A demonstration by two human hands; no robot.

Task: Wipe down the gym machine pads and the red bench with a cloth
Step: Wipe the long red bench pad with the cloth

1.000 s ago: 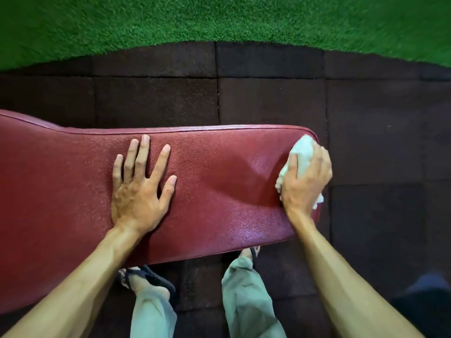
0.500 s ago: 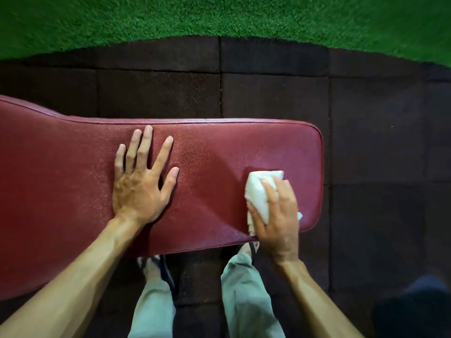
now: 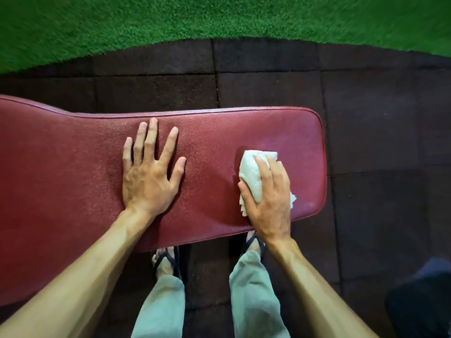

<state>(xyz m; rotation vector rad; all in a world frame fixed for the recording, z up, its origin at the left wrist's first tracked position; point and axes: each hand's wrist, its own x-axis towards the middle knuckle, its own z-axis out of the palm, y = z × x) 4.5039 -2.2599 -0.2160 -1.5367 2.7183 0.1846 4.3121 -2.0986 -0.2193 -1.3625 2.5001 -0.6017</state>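
Observation:
The red bench (image 3: pixel 212 152) runs across the head view from the left edge to its rounded right end. My left hand (image 3: pixel 148 174) lies flat on the middle of the pad, fingers spread, holding nothing. My right hand (image 3: pixel 268 198) presses a bunched white cloth (image 3: pixel 252 174) onto the pad near its right end, close to the front edge. Part of the cloth sticks out beyond my fingers and a corner shows at the right of my palm.
Dark rubber floor tiles (image 3: pixel 378 132) surround the bench. Green artificial turf (image 3: pixel 219 18) fills the far side. My feet in sandals (image 3: pixel 166 259) and grey trouser legs stand under the bench's front edge. A dark object (image 3: pixel 424 301) sits at the lower right.
My right hand carried the cloth from the bench's far right tip down toward the front edge, then slightly up the pad again. The left hand stayed planted.

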